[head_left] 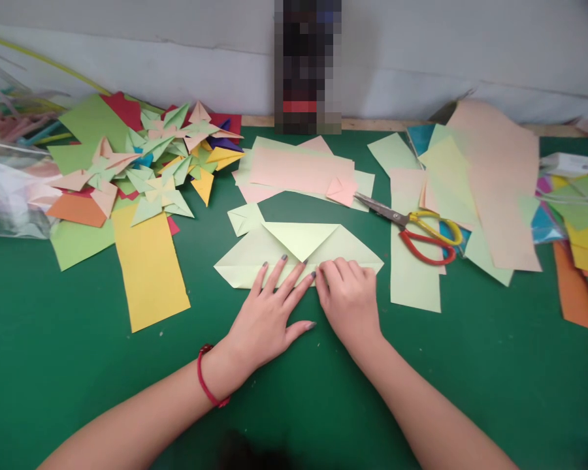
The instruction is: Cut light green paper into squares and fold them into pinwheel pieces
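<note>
A pale green sheet of paper (328,248) lies folded in the middle of the table, a triangular flap turned down at its top and a strip turned up along its near edge. My left hand (264,313) is spread flat, its fingertips resting on that near strip. Beside it, my right hand (350,297) has its fingers curled and pressed together at the same edge, pinching the paper close to the left index finger. A small folded green square (245,219) touches the sheet's upper left side. Scissors (406,225) with yellow and red handles lie to the right.
Folded paper flowers (161,189) pile up at the back left, near a yellow strip (151,267) and a clear plastic bag (14,183). Pink and green sheets (298,166) lie behind the work. More paper (500,189) covers the right side. A pixelated object (308,65) stands against the wall.
</note>
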